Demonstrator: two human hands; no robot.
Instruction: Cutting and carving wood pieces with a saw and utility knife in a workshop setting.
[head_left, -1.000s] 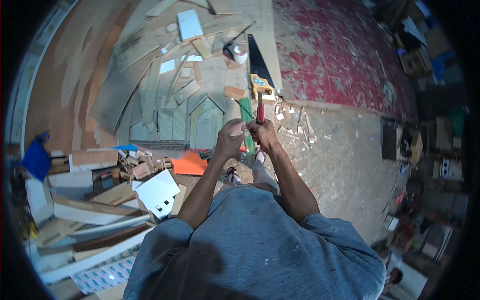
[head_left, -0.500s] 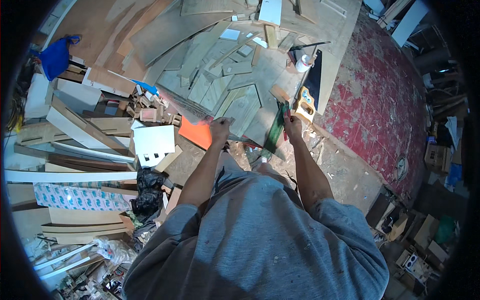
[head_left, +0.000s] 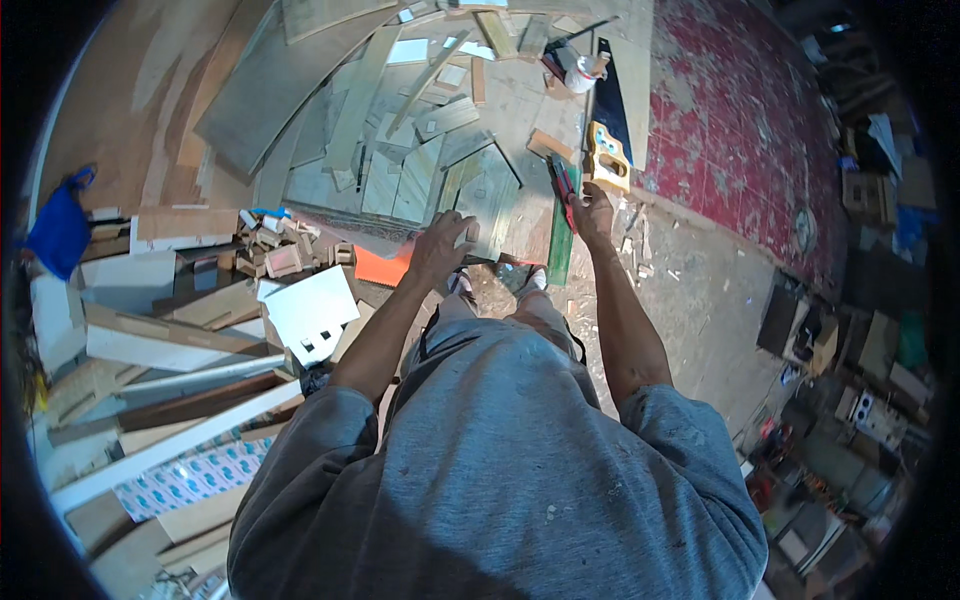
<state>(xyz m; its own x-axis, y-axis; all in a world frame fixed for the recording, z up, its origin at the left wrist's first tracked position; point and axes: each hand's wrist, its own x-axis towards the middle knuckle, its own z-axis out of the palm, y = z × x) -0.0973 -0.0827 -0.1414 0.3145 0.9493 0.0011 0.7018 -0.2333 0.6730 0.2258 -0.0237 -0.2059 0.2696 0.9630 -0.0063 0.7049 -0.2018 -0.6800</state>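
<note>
My left hand (head_left: 440,248) is at the near edge of the worktable (head_left: 525,225), its fingers bent around a small brownish piece that looks like wood (head_left: 467,232). Wooden boards (head_left: 418,178) with angled ends lie just beyond it. My right hand (head_left: 592,212) is closed on a slim red-and-dark hand tool (head_left: 563,184), whose far end points away and to the left; its exact kind is unclear. Under that tool runs a green strip (head_left: 561,245). Just beyond my right hand lies a handsaw (head_left: 609,160) with a pale yellow handle and a dark blade.
A white bottle (head_left: 580,75) stands near the saw blade. Wood offcuts (head_left: 448,118) cover much of the table. At left are stacked boards (head_left: 170,330), a white panel (head_left: 312,312) and a blue bag (head_left: 58,225). Worn red flooring (head_left: 740,130) spreads at right.
The view has shifted, so the table's things sit higher in the picture. The tool in my right hand now tilts further left. My left hand's fingers look more extended than before.
</note>
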